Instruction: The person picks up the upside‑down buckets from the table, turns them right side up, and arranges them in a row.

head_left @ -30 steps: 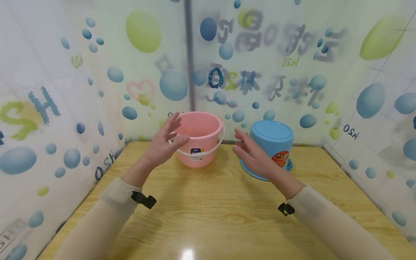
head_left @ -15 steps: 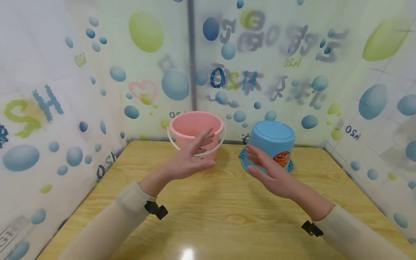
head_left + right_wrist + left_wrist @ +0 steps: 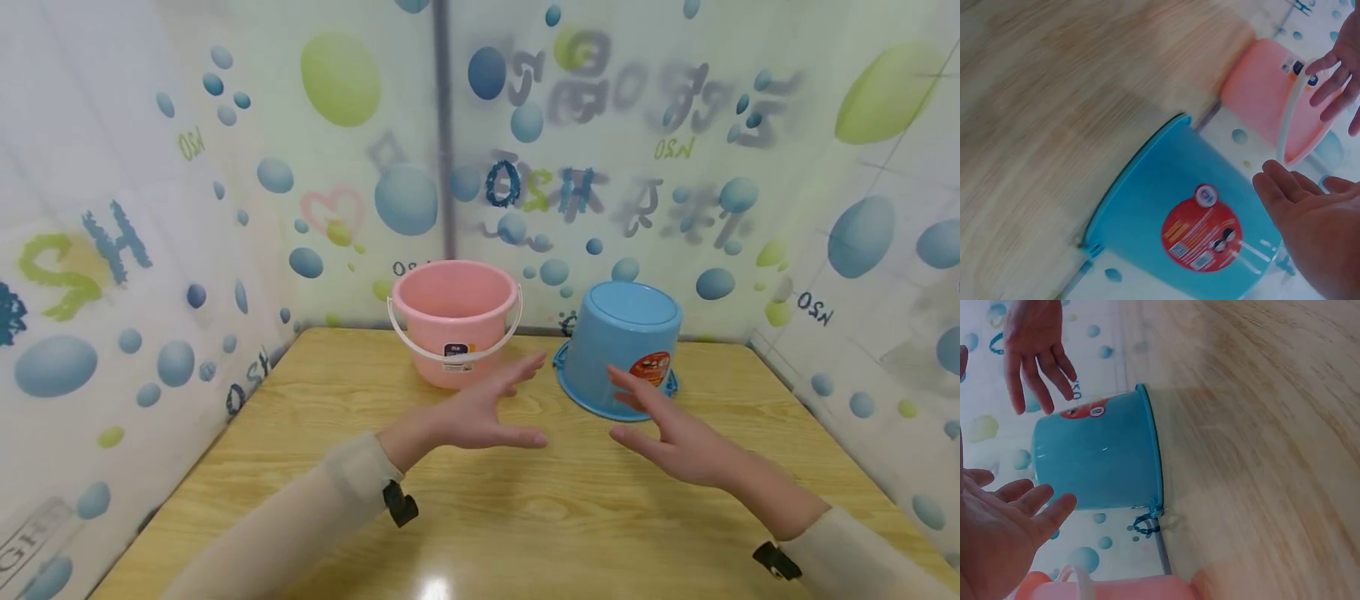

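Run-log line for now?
left hand: empty; right hand: empty; pink round plastic bucket: upright; blue round plastic bucket: upside down; both on wood-grain table

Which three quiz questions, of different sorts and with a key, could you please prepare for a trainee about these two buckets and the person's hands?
1. True or false: the blue bucket stands with its mouth up.
2. Multiple choice: which colour is the handle of the pink bucket? a) blue b) white c) black
3. Fill the gap: the left hand and the right hand hold ____.

Key:
1. False; the blue bucket is upside down.
2. b
3. nothing
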A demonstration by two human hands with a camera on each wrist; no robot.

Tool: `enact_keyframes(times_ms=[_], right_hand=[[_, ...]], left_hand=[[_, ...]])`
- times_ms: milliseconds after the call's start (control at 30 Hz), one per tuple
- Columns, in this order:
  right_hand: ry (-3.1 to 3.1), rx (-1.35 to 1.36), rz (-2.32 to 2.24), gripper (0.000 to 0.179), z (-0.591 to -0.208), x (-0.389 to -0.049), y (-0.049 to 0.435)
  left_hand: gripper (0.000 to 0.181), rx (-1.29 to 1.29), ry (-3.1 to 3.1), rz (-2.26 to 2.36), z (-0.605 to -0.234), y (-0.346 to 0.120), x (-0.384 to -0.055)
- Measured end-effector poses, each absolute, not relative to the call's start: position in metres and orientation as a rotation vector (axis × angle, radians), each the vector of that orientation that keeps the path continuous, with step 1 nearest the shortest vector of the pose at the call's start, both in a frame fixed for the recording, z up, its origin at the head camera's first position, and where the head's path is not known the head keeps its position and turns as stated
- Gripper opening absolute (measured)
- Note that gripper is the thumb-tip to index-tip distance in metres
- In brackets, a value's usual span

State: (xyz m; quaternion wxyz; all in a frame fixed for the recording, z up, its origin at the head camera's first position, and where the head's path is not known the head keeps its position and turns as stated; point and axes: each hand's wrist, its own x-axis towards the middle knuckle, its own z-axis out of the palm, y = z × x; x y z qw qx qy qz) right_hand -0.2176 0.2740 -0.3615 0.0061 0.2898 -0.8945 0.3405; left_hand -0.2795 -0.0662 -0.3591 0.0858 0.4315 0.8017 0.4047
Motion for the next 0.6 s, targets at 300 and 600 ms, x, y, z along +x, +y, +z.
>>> enact_keyframes(times_ms=[300, 600], right_hand=[[-2.903, 0.806, 0.955, 0.090, -0.372, -0.223, 0.315], [-2.981, 0.615, 0.968, 0.101, -0.383, -0.244, 0.360]], left_hand=[[0.116, 1.203, 2.424, 1.038, -0.383, -0.042, -0.295], [0.118, 1.127, 2.496, 0.962, -0.396, -0.026, -0.317]])
